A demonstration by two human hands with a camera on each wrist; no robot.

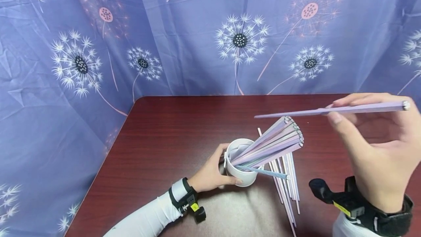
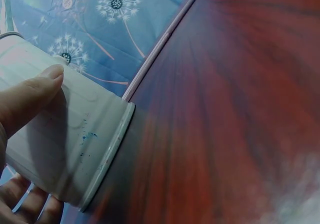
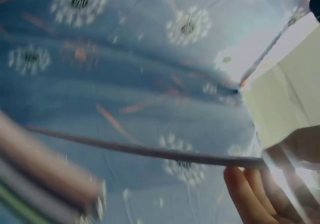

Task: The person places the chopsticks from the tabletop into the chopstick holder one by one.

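Observation:
My left hand point(image 1: 210, 173) grips a small white metal pail point(image 1: 246, 179) by its side, thumb in front and fingers behind; the left wrist view shows its ribbed wall point(image 2: 45, 129) with blue specks. Several pastel chopsticks point(image 1: 269, 142) with silver ends lean out of it to the right. One bluish chopstick point(image 1: 266, 172) slants lower than the rest. Up at the right, my right hand point(image 1: 385, 145) pinches a lilac chopstick point(image 1: 358, 109) between thumb and fingers. It lies nearly level, its thin tip pointing left above the bunch and its silver end right.
More thin pale sticks point(image 1: 286, 189) lie loosely on the dark red wooden table point(image 1: 171, 131), right of the pail. A blue curtain point(image 1: 190, 46) with dandelion prints hangs behind the table and along its left side.

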